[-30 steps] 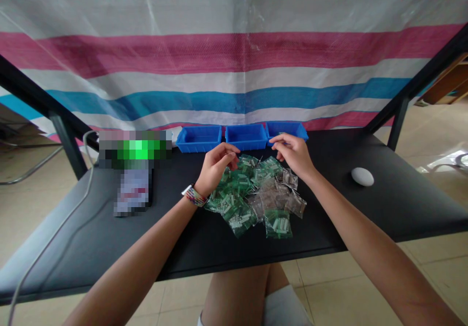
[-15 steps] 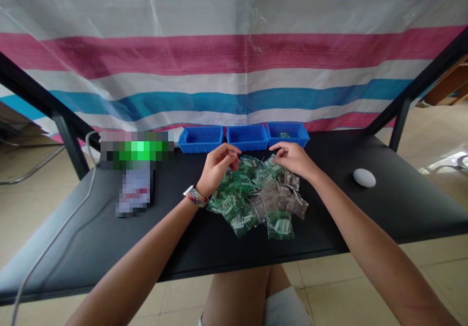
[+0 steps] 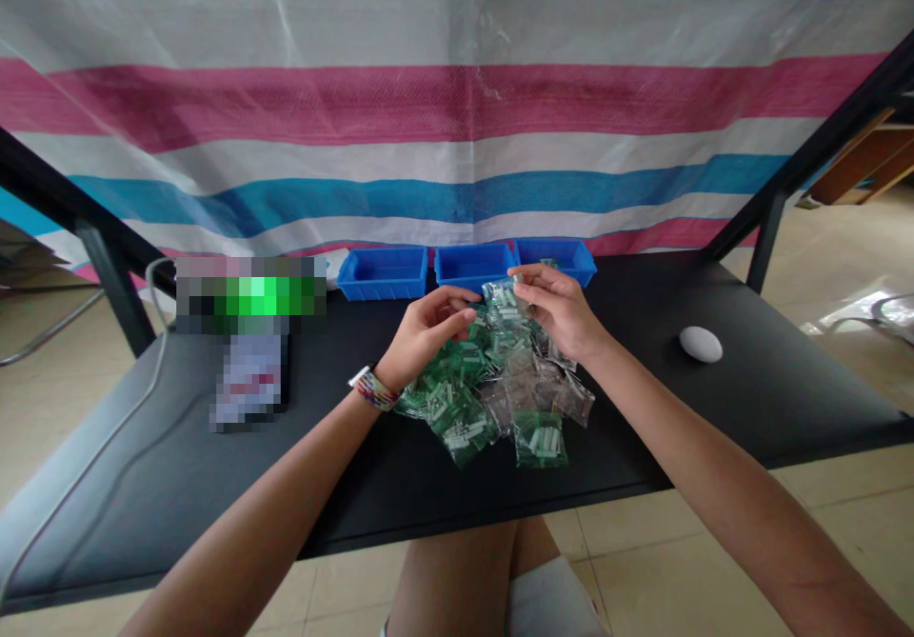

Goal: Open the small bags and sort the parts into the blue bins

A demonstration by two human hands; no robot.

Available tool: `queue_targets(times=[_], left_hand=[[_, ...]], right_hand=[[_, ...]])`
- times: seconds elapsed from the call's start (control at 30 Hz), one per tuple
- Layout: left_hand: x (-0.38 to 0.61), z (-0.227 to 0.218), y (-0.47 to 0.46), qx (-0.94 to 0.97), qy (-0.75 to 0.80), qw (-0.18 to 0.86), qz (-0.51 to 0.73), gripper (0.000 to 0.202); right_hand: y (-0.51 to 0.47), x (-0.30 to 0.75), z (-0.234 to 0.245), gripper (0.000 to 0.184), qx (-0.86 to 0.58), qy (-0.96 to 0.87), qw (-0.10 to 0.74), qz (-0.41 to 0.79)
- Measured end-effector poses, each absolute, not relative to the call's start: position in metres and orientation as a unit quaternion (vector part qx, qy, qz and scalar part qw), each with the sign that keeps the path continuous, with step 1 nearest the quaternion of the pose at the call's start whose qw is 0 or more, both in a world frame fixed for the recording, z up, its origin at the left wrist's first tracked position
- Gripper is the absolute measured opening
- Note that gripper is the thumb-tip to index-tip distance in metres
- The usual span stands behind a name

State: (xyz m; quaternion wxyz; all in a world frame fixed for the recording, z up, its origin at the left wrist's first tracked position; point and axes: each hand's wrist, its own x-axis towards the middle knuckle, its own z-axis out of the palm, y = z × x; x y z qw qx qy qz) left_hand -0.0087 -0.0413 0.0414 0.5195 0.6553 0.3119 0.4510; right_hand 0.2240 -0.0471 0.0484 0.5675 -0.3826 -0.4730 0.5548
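My right hand [image 3: 561,308] pinches a small clear plastic bag [image 3: 502,304] by its right edge. Pale, tube-like pieces show inside this bag, which is lifted at the back of a pile. My left hand [image 3: 430,330] hovers over the pile's left side, fingers loosely bent and apart, with nothing seen in them. Beneath both hands lie several green-tinted bags [image 3: 464,425] of similar pieces. Brownish clear bags [image 3: 532,382] with thin contents lie on the pile's right part. One green bag [image 3: 541,440] sits nearest the table's front edge.
Three blue bins stand in a row behind the pile: left [image 3: 384,289], middle [image 3: 464,280] and right [image 3: 586,268], the right one with a bag inside. A white mouse [image 3: 701,344] rests on the black table [image 3: 643,408] at right. Blurred-out items and a cable [image 3: 135,408] occupy the left.
My right hand has taken hold of a bag from the back of the pile and raised it slightly leftward. My left hand stays over the pile. The view has shifted a little.
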Motion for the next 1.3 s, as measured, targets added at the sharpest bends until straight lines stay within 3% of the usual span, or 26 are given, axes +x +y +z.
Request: queue_targets(times=[0.23,0.47,1.3], left_hand=[[-0.006,0.042,-0.045,0.660,0.315,0.510,0.452,0.035],[-0.007,0.043,-0.041,0.649,0.324,0.472,0.502,0.038],[-0.006,0.043,-0.043,0.664,0.333,0.474,0.472,0.038]], right_hand=[[-0.057,0.205,0.044,0.041,-0.355,-0.455,0.519,0.631],[-0.059,0.204,0.043,0.039,-0.375,-0.506,0.485,0.607],[-0.064,0.200,0.042,0.035,-0.379,-0.542,0.473,0.582]])
